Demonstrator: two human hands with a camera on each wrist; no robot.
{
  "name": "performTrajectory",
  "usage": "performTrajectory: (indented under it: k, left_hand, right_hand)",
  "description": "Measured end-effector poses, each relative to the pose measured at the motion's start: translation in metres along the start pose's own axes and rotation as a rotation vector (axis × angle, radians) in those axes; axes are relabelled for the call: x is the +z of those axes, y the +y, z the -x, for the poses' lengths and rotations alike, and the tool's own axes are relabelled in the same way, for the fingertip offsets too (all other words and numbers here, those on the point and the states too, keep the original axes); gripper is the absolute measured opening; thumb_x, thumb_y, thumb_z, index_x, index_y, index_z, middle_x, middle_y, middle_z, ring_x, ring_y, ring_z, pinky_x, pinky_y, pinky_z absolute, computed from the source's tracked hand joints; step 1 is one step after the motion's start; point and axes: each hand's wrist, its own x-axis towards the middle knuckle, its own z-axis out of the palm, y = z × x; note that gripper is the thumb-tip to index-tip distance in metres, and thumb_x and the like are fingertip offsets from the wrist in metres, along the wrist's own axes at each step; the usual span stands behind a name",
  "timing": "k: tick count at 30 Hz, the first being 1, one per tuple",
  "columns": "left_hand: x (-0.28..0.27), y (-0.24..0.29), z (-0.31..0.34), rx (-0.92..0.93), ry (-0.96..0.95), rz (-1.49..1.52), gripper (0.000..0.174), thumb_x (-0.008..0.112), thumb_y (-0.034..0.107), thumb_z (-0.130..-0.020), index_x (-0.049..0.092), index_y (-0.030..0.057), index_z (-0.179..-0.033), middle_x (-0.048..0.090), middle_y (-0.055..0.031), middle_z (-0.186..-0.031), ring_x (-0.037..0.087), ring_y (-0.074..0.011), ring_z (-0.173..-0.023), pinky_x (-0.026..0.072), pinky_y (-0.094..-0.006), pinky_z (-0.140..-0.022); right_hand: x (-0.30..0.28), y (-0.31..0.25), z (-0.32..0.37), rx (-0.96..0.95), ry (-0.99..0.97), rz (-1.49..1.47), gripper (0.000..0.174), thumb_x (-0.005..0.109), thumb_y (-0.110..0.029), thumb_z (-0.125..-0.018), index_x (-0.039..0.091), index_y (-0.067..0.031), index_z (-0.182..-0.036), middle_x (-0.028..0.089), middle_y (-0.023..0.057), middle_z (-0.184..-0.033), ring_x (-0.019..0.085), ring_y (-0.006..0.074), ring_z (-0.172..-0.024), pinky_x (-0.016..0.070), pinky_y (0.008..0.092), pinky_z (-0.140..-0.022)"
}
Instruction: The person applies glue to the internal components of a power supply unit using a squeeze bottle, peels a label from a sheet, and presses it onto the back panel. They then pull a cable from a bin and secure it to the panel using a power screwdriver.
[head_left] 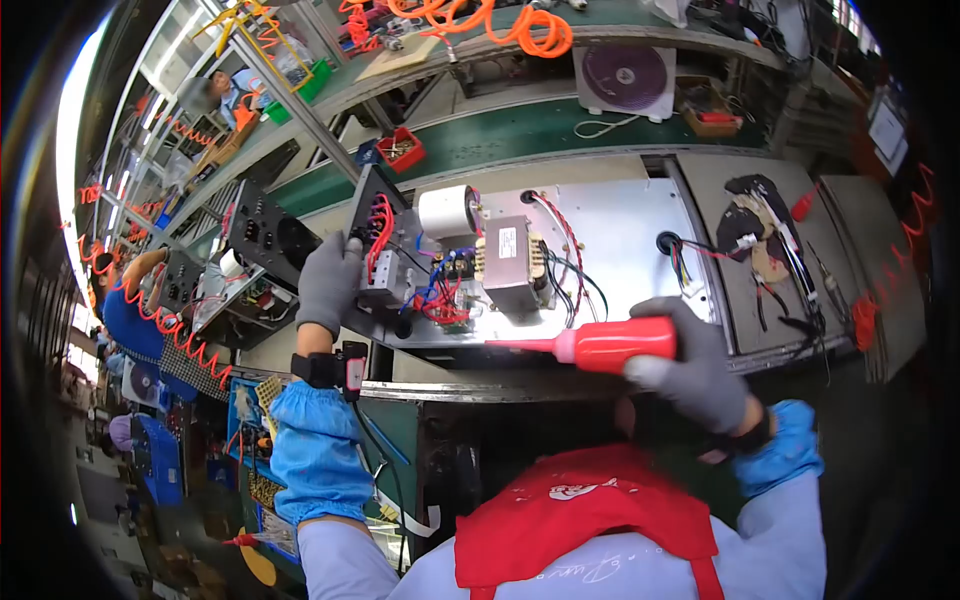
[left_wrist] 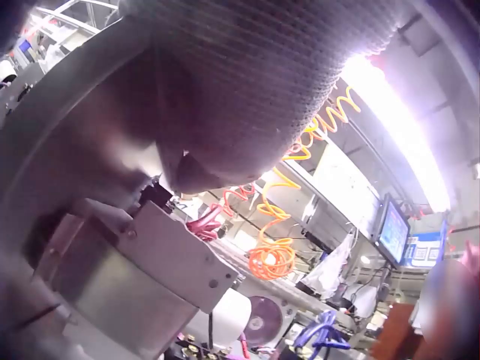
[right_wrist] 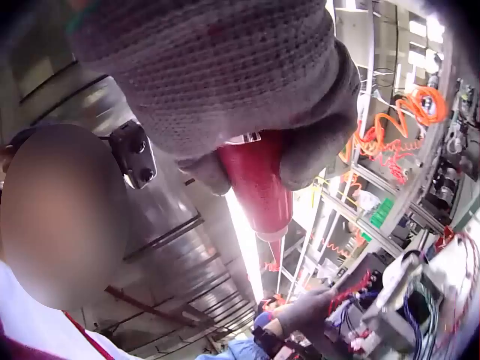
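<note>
My gloved right hand [head_left: 690, 365] holds a red squeeze bottle [head_left: 622, 343] with a long thin nozzle, tilted sideways over the front edge of a metal chassis [head_left: 630, 240]. In the right wrist view, gloved fingers wrap round the bottle [right_wrist: 259, 187]. At the chassis's left end my gloved left hand [head_left: 330, 285] grips the edge of the upright dark panel [head_left: 372, 200]. A transformer [head_left: 508, 265] with a white label sits mid-chassis. Beside it are a white cylinder [head_left: 447, 212], a terminal block [head_left: 458, 265] and bundles of red, blue and black wires.
Pliers [head_left: 775, 305] and dark tools lie on the board right of the chassis. Another chassis unit [head_left: 265, 240] stands to the left, with a person in blue [head_left: 145, 310] beyond it. A red bin [head_left: 402, 150] sits behind. Orange coiled hoses [head_left: 500, 25] hang at the back.
</note>
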Motion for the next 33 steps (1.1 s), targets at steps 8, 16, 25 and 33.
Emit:
performTrajectory:
  k: [8,16,25,33]
  left_hand:
    - [-0.001,-0.001,0.001,0.055,0.011,-0.036,0.043,0.046,0.043,-0.097,0.061,0.0041,-0.108,0.066,-0.0281,-0.098,0.062,-0.0465,-0.099,0.0475,-0.0524,-0.084]
    - [-0.001,0.005,-0.003,0.008,-0.016,-0.041,0.046,0.047,0.045,-0.097,0.064,0.0067,-0.116,0.068,-0.023,-0.103,0.063,-0.0419,-0.101,0.049,-0.0474,-0.086]
    - [-0.005,0.008,0.0,0.019,0.004,-0.039,0.046,0.05,0.045,-0.096,0.065,0.0031,-0.107,0.068,-0.024,-0.098,0.064,-0.0426,-0.097,0.0487,-0.0485,-0.082]
    - [-0.004,0.01,0.004,0.039,0.046,0.004,0.048,0.052,0.047,-0.095,0.062,0.0001,-0.094,0.066,-0.027,-0.091,0.063,-0.045,-0.091,0.0474,-0.0497,-0.078]
  right_hand:
    - [0.102,0.093,0.012,-0.106,0.338,-0.002,0.05,0.077,-0.032,-0.079,0.061,0.0,-0.114,0.069,0.0146,-0.091,0.069,0.0222,-0.082,0.0544,0.034,-0.074]
    - [0.116,0.094,0.005,-0.12,0.372,-0.024,0.05,0.079,-0.031,-0.079,0.061,0.0012,-0.112,0.068,0.0167,-0.089,0.069,0.0237,-0.078,0.0548,0.0349,-0.071]
    - [0.119,0.094,-0.005,-0.136,0.371,0.01,0.05,0.079,-0.032,-0.079,0.061,0.0009,-0.112,0.068,0.0176,-0.09,0.069,0.0262,-0.08,0.0548,0.036,-0.073]
    - [0.117,0.094,-0.009,-0.152,0.352,0.053,0.051,0.079,-0.031,-0.078,0.06,0.0,-0.113,0.068,0.0184,-0.09,0.069,0.0288,-0.08,0.0554,0.0374,-0.074]
